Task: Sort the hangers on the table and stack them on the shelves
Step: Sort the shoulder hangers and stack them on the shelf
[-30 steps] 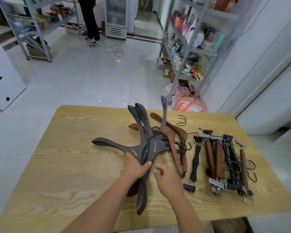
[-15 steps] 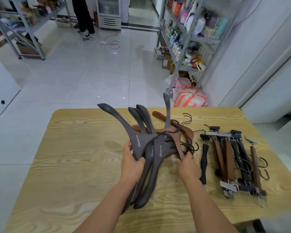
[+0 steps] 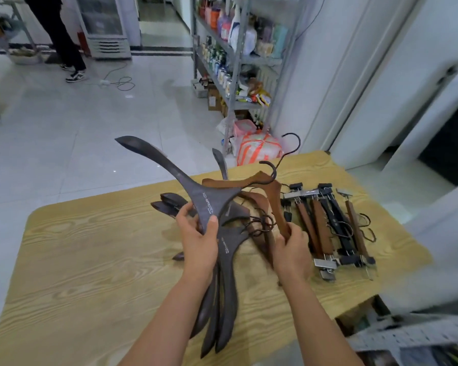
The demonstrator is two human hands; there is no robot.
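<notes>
My left hand [image 3: 200,241] grips a bundle of dark grey-brown wooden hangers [image 3: 209,204] at their necks, lifted above the wooden table [image 3: 90,260]; one arm of the top hanger points up and left. My right hand [image 3: 291,249] holds the lower arm of a reddish-brown wooden hanger [image 3: 271,196], raised beside the dark bundle, its hook up. More brown hangers lie under it. A row of clip hangers [image 3: 328,225] in brown and black lies flat on the table to the right.
A metal shelf rack [image 3: 236,56] full of bottles and packets stands beyond the table's far right corner, with bags at its foot. A person [image 3: 61,35] stands on the tiled floor at the far left. A cable lies on the floor.
Both hands have lifted their hangers higher off the table. The dark bundle has swung up in my left hand, and my right hand now holds a brown hanger. The view has shifted left.
</notes>
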